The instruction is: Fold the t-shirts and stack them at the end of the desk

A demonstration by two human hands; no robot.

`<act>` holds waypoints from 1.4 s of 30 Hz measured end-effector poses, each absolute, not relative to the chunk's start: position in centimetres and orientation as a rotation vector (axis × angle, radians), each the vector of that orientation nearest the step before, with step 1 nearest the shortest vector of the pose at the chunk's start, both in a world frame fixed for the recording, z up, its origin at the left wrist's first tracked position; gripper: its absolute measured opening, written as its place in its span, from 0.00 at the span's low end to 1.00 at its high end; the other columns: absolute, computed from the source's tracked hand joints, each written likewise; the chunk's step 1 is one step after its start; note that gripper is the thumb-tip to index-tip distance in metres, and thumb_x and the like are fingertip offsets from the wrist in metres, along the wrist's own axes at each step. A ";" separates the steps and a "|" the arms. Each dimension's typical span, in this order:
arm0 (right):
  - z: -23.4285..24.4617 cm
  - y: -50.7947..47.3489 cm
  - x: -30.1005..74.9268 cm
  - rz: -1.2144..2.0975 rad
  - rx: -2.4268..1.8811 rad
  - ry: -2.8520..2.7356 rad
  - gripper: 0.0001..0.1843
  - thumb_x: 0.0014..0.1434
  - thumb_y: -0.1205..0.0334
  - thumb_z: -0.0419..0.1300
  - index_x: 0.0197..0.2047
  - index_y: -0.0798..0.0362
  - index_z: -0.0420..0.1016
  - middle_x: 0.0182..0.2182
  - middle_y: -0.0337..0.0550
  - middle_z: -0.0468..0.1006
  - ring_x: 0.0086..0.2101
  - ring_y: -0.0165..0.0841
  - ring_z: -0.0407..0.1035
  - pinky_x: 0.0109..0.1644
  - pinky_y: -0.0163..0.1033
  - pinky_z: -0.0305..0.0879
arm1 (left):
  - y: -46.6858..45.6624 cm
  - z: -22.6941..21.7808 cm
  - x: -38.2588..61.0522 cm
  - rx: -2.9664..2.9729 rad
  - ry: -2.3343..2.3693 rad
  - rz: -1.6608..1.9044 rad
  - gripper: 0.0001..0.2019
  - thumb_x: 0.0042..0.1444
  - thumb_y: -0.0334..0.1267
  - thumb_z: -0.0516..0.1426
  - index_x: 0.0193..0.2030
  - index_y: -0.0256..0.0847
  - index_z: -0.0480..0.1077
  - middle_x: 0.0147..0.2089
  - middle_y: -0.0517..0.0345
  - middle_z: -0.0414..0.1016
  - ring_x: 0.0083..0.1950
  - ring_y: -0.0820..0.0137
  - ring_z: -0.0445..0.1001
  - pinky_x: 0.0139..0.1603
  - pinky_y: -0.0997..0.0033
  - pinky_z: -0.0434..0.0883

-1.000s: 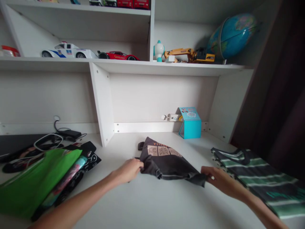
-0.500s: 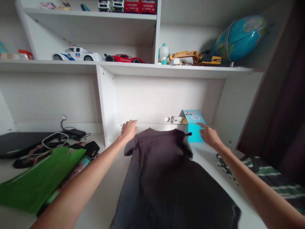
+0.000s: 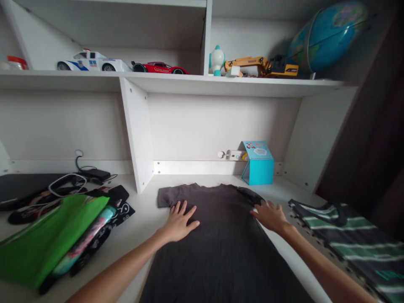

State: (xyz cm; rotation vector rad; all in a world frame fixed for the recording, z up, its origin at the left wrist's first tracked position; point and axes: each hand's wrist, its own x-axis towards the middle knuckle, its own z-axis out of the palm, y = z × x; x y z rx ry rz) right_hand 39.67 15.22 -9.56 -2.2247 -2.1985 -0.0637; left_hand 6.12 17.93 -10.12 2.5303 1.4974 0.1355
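A dark grey T-shirt [image 3: 217, 248] lies spread over the white desk, its collar end toward the back wall. My left hand [image 3: 180, 222] rests flat on its upper left part, just below the left sleeve, fingers spread. At the other side, my right hand [image 3: 270, 215] is at the edge of the shirt beside the right sleeve, fingers apart. That right sleeve is bunched and partly folded, while the left one lies fairly flat. The shirt's lower end runs out of view at the bottom.
On the right lies a striped green-and-black garment [image 3: 353, 235]. A green cloth [image 3: 53, 240] tops a pile of clothes at left, near a black adapter [image 3: 94, 173] and cables. A blue desk calendar [image 3: 261, 170] stands behind the shirt. Toy vehicles and a globe [image 3: 328, 38] sit on the shelf above.
The shirt, raised half a second ago, has come down onto the desk. Both hands have moved down and nearer: the left now lies on the cloth, the right at its edge. The view has tilted downward.
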 end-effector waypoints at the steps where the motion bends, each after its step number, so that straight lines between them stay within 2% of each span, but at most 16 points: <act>1: -9.5 15.9 39.5 -0.105 -2.256 -2.156 0.22 0.61 0.56 0.44 0.52 0.55 0.68 0.56 0.61 0.60 0.57 0.59 0.47 0.50 0.70 0.44 | 17.9 -10.1 6.2 2.533 1.507 0.140 0.36 0.54 0.65 0.35 0.65 0.51 0.42 0.68 0.49 0.34 0.66 0.50 0.32 0.61 0.46 0.39; 2: -9.4 16.5 39.2 -0.126 -2.259 -2.139 0.22 0.61 0.58 0.43 0.53 0.55 0.67 0.58 0.61 0.57 0.58 0.58 0.45 0.51 0.68 0.44 | 17.9 -10.1 6.3 2.538 1.517 0.143 0.35 0.54 0.65 0.35 0.65 0.51 0.42 0.68 0.49 0.34 0.66 0.50 0.32 0.61 0.46 0.39; 4: -9.6 17.7 38.3 -0.086 -2.201 -2.182 0.22 0.61 0.57 0.42 0.56 0.50 0.63 0.61 0.53 0.51 0.60 0.51 0.42 0.55 0.61 0.44 | 17.9 -10.0 6.4 2.552 1.529 0.145 0.35 0.54 0.64 0.35 0.65 0.50 0.42 0.68 0.49 0.34 0.66 0.50 0.32 0.61 0.46 0.39; 6: -9.9 18.9 37.6 0.043 -2.159 -2.248 0.24 0.61 0.50 0.43 0.59 0.41 0.57 0.62 0.44 0.50 0.60 0.46 0.43 0.56 0.56 0.47 | 17.7 -9.9 6.5 2.553 1.531 0.137 0.35 0.54 0.64 0.35 0.65 0.50 0.42 0.68 0.50 0.34 0.66 0.50 0.32 0.61 0.46 0.40; 7: -10.0 19.6 37.4 0.116 -2.172 -2.253 0.25 0.60 0.46 0.44 0.60 0.39 0.55 0.62 0.44 0.51 0.59 0.47 0.45 0.55 0.56 0.49 | 17.6 -9.8 6.5 2.548 1.532 0.129 0.35 0.54 0.64 0.35 0.65 0.50 0.42 0.68 0.50 0.34 0.66 0.50 0.32 0.61 0.46 0.40; 8: -10.1 20.2 37.4 0.177 -2.213 -2.229 0.28 0.58 0.43 0.44 0.61 0.40 0.53 0.61 0.47 0.53 0.58 0.50 0.47 0.53 0.57 0.51 | 17.5 -9.7 6.5 2.541 1.537 0.121 0.35 0.54 0.64 0.34 0.66 0.50 0.42 0.68 0.49 0.34 0.66 0.50 0.32 0.61 0.46 0.40; 10: -10.1 21.7 37.4 0.241 -2.336 -2.111 0.34 0.58 0.41 0.43 0.63 0.47 0.49 0.60 0.58 0.53 0.57 0.57 0.49 0.50 0.63 0.51 | 17.3 -9.5 6.5 2.524 1.555 0.104 0.36 0.54 0.64 0.34 0.66 0.49 0.41 0.68 0.48 0.33 0.66 0.49 0.31 0.61 0.46 0.40; 12: -10.0 23.1 36.9 0.258 -2.411 -2.003 0.37 0.58 0.40 0.40 0.64 0.53 0.47 0.60 0.65 0.49 0.57 0.60 0.46 0.49 0.65 0.47 | 17.3 -9.1 6.7 2.502 1.561 0.064 0.37 0.53 0.65 0.35 0.66 0.47 0.42 0.68 0.47 0.33 0.66 0.47 0.32 0.60 0.45 0.41; 14: -10.1 24.2 35.7 0.276 -2.385 -1.990 0.38 0.57 0.38 0.39 0.64 0.51 0.46 0.62 0.62 0.44 0.58 0.59 0.41 0.52 0.65 0.43 | 17.7 -8.4 7.0 2.487 1.551 0.019 0.38 0.53 0.65 0.36 0.65 0.45 0.46 0.67 0.44 0.38 0.65 0.46 0.37 0.60 0.45 0.44; 16: -10.5 25.0 33.9 0.306 -2.299 -2.043 0.38 0.55 0.34 0.38 0.64 0.43 0.43 0.64 0.52 0.39 0.60 0.56 0.35 0.55 0.63 0.40 | 18.7 -7.6 7.5 2.509 1.550 0.031 0.37 0.55 0.63 0.35 0.64 0.41 0.49 0.66 0.41 0.44 0.65 0.47 0.43 0.60 0.46 0.46; 18: -11.2 25.6 32.3 0.340 -2.239 -2.078 0.39 0.53 0.32 0.38 0.64 0.39 0.42 0.65 0.47 0.38 0.60 0.54 0.33 0.56 0.62 0.38 | 20.5 -6.9 8.2 2.583 1.564 0.124 0.34 0.58 0.59 0.35 0.64 0.37 0.49 0.66 0.43 0.45 0.66 0.51 0.43 0.61 0.48 0.45; 22: -12.5 26.5 31.4 0.340 -2.238 -2.049 0.39 0.54 0.32 0.35 0.65 0.40 0.38 0.65 0.47 0.37 0.61 0.53 0.30 0.56 0.64 0.35 | 25.4 -7.3 8.4 2.636 1.575 0.199 0.32 0.60 0.55 0.34 0.65 0.39 0.45 0.68 0.51 0.39 0.67 0.56 0.36 0.62 0.49 0.42; 25: -12.9 27.4 32.0 0.296 -2.224 -2.056 0.38 0.55 0.32 0.33 0.64 0.39 0.38 0.65 0.44 0.37 0.61 0.49 0.30 0.57 0.62 0.33 | 29.1 -8.8 7.3 2.476 1.640 0.066 0.33 0.57 0.59 0.34 0.65 0.45 0.44 0.68 0.54 0.37 0.67 0.54 0.35 0.60 0.42 0.41; 28: -13.0 28.8 32.2 0.253 -2.207 -2.066 0.37 0.55 0.33 0.33 0.64 0.38 0.38 0.65 0.43 0.38 0.61 0.48 0.30 0.58 0.61 0.34 | 31.8 -10.5 6.2 2.420 1.689 0.097 0.34 0.55 0.63 0.33 0.65 0.50 0.44 0.68 0.57 0.35 0.67 0.55 0.34 0.59 0.40 0.39; 36: -12.9 32.1 32.3 0.247 -2.138 -2.113 0.35 0.56 0.34 0.35 0.64 0.38 0.40 0.65 0.41 0.38 0.62 0.47 0.31 0.58 0.61 0.34 | 34.4 -11.9 5.9 2.433 1.768 0.187 0.35 0.54 0.64 0.32 0.65 0.51 0.45 0.68 0.57 0.37 0.67 0.56 0.35 0.59 0.39 0.40; 42: -9.8 29.1 30.0 0.306 -2.048 -2.202 0.38 0.57 0.35 0.36 0.65 0.46 0.39 0.64 0.52 0.36 0.61 0.49 0.29 0.57 0.65 0.33 | 34.4 -11.8 5.8 2.447 1.752 0.202 0.36 0.54 0.64 0.32 0.65 0.50 0.45 0.68 0.56 0.38 0.67 0.56 0.36 0.58 0.37 0.40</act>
